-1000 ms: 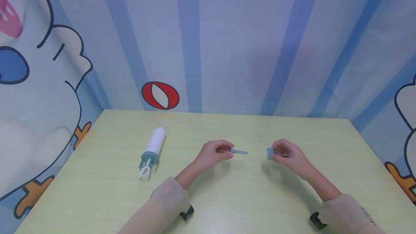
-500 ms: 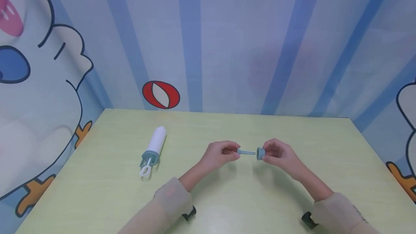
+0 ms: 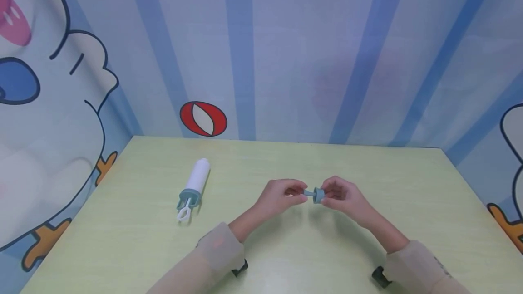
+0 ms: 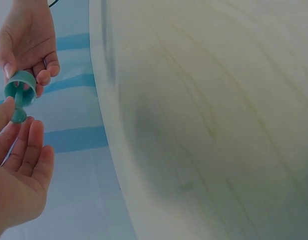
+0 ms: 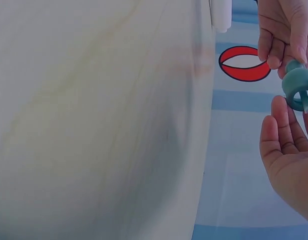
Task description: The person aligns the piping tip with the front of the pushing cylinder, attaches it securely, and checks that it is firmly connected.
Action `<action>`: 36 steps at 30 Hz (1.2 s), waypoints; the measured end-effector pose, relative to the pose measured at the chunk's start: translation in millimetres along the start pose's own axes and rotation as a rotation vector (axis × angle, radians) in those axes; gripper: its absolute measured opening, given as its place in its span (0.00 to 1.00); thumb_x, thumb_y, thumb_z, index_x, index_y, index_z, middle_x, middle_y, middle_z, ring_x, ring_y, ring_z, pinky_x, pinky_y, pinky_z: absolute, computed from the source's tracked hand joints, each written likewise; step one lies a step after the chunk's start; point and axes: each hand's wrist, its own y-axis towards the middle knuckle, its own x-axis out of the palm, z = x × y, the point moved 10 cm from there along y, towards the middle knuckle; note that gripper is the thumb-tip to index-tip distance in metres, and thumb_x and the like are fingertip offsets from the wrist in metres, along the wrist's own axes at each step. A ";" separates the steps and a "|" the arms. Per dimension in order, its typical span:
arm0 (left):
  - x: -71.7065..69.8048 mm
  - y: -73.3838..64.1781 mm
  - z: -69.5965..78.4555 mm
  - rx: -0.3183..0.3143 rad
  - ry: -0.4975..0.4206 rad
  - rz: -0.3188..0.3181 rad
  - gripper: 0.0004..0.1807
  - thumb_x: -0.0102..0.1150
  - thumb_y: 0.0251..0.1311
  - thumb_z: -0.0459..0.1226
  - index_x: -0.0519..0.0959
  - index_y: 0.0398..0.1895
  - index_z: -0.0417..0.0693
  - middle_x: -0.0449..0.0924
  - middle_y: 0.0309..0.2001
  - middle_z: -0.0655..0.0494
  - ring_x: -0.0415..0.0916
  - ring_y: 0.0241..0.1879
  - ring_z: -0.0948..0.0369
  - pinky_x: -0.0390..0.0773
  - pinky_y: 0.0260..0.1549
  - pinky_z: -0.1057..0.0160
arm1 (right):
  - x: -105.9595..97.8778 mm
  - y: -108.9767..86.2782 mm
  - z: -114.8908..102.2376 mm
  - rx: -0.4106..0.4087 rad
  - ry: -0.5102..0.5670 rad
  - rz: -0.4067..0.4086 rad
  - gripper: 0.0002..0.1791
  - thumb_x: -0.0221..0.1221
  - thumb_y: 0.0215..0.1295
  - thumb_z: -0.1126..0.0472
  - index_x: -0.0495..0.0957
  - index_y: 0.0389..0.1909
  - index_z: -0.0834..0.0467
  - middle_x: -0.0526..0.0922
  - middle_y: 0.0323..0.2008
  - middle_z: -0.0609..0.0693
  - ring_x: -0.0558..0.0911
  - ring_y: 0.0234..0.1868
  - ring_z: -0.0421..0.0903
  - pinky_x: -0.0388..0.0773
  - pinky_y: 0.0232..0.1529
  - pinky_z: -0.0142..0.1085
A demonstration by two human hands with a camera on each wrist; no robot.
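Between the hands above the table, my left hand [image 3: 278,194] pinches the wide end of a slim teal nozzle [image 3: 308,193] with thumb and fingertips. My right hand [image 3: 345,198] pinches a short teal ring-shaped cap [image 3: 319,195] by its far side. The nozzle's narrow end reaches into the cap's opening. In the left wrist view the nozzle's round base [image 4: 19,116] sits at the left fingertips, its stem inside the cap [image 4: 28,96]. From the right wrist view, the nozzle tip [image 5: 305,101] shows through the other opening of the cap [image 5: 296,82].
A white syringe-like tube [image 3: 198,175] with a teal collar and white looped plunger handle lies on the table's left side. The pale yellow-green table [image 3: 294,257] meets a blue striped backdrop [image 3: 282,58] behind. Cartoon figures [image 3: 45,158] are printed on the side panels.
Both hands have moved toward each other, the right hand going left and the left hand slightly right. The nozzle and cap were apart; now the nozzle's end is inside the cap.
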 end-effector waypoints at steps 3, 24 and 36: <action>1.7 -0.1 2.1 0.020 0.032 0.000 0.17 0.59 0.52 0.42 0.77 0.46 0.46 0.81 0.38 0.58 0.76 0.36 0.68 0.73 0.39 0.72 | 3.7 0.8 -1.0 -0.008 0.015 -0.005 0.14 0.56 0.56 0.69 0.66 0.41 0.71 0.76 0.33 0.40 0.78 0.33 0.36 0.76 0.36 0.29; 2.6 -3.6 8.4 0.081 0.159 0.024 0.12 0.56 0.55 0.44 0.80 0.41 0.53 0.80 0.39 0.63 0.74 0.38 0.69 0.71 0.38 0.69 | 14.3 5.0 -0.7 -0.015 0.087 -0.001 0.14 0.54 0.57 0.69 0.67 0.42 0.72 0.77 0.33 0.40 0.79 0.34 0.36 0.76 0.37 0.29; 1.8 -1.7 16.3 0.154 0.242 0.073 0.07 0.58 0.53 0.42 0.82 0.30 0.51 0.79 0.36 0.60 0.73 0.36 0.66 0.72 0.37 0.69 | 20.9 6.6 -4.5 -0.035 0.089 0.002 0.13 0.54 0.57 0.70 0.68 0.41 0.72 0.78 0.33 0.40 0.79 0.35 0.36 0.76 0.37 0.30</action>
